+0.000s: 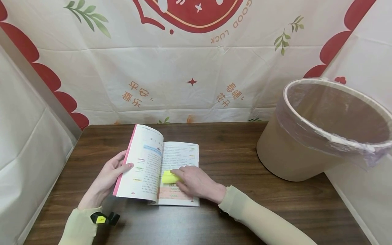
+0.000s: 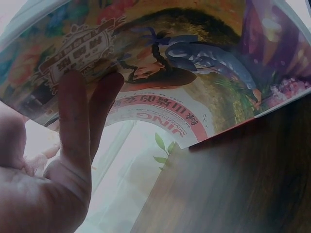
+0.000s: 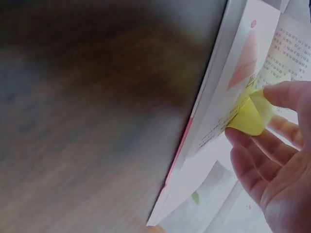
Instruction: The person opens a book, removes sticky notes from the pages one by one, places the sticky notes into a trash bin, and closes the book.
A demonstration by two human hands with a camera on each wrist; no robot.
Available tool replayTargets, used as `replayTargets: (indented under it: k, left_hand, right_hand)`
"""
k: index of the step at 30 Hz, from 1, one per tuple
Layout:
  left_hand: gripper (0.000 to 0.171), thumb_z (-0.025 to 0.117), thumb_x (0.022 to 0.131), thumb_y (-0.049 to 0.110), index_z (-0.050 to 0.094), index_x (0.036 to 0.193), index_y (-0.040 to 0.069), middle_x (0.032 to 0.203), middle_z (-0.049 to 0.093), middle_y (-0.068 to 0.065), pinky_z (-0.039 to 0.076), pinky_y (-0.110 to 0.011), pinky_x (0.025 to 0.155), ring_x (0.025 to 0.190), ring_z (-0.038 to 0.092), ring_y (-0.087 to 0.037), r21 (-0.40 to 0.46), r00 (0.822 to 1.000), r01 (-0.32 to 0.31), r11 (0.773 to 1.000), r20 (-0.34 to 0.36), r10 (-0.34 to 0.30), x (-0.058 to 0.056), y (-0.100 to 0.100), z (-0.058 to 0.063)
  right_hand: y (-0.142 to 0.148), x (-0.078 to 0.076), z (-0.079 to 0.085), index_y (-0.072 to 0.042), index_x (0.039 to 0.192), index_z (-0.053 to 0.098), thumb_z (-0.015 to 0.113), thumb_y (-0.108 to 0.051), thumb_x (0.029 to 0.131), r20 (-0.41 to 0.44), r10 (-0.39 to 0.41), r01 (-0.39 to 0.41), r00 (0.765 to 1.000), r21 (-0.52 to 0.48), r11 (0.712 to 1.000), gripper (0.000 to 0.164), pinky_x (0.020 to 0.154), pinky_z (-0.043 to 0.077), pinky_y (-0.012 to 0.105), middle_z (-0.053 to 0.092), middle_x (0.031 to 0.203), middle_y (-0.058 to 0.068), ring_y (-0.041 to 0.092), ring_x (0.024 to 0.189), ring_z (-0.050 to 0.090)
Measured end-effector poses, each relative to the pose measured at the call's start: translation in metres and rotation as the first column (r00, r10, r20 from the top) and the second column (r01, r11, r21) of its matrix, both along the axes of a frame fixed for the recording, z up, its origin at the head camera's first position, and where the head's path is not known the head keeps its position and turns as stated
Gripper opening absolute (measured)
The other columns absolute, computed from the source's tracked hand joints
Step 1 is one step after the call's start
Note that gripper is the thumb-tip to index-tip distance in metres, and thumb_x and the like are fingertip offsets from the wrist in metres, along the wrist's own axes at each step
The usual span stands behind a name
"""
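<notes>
An open book with printed pages lies on the table, its left half raised. My left hand grips that raised side, thumb over the page and the other fingers behind. In the left wrist view the illustrated cover curves above two of those fingers. Over the right page, close to the spine, my right hand pinches a yellow sticky note. The right wrist view shows this note bent between thumb and fingers, its lower edge at the page.
A large beige bin with a clear plastic liner stands at the right of the dark wooden table. Behind the table hangs a white printed cloth. A black strap device sits on the left sleeve.
</notes>
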State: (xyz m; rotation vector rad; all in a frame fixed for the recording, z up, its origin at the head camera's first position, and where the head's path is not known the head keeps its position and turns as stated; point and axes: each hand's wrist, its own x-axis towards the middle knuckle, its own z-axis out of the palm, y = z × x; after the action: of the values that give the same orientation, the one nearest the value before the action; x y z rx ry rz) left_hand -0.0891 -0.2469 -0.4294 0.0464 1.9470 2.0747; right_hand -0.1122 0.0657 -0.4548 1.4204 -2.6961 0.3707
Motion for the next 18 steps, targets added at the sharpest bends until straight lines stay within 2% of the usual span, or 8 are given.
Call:
replayTargets:
  k: [4,12,18]
  left_hand:
    - [0.064,0.060,0.095,0.015,0.026,0.148,0.004,0.110,0.069,-0.005,0.054,-0.046,0.072,0.091,0.068,-0.030,-0.009,1.000,-0.003,1.000,-0.004,0.003,-0.0004,0.0005,0.0006]
    - [0.062,0.059,0.095,0.014,0.027,0.147,0.003,0.111,0.069,-0.005,0.054,-0.046,0.072,0.091,0.068,-0.030,0.001,1.000,0.002,1.000,-0.011,-0.002,-0.0008,0.0005,0.0006]
    - [0.062,0.060,0.095,0.014,0.028,0.147,0.004,0.111,0.068,-0.006,0.054,-0.047,0.073,0.092,0.068,-0.031,0.008,1.000,0.003,1.000,-0.004,-0.003,-0.0001,0.0012,0.0013]
  right_hand:
    - [-0.0025,-0.0012,0.0038,-0.010,0.125,0.063,0.058,-0.022,0.090,-0.056,-0.035,0.034,0.998,-0.026,0.999,0.037,0.063,0.046,0.023,0.061,0.093,-0.002,0.008,0.074,0.052]
    - [-0.0055,-0.0039,0.0068,-0.010,0.126,0.062,0.054,-0.019,0.090,-0.185,-0.069,0.064,0.980,-0.033,0.997,0.038,0.074,0.049,0.029,0.061,0.103,0.002,0.015,0.087,0.057]
    - [-0.0056,-0.0036,0.0097,-0.012,0.118,0.066,0.055,-0.018,0.091,-0.210,-0.061,0.063,0.976,0.002,0.998,0.030,0.074,0.050,0.030,0.063,0.099,0.002,0.016,0.087,0.059]
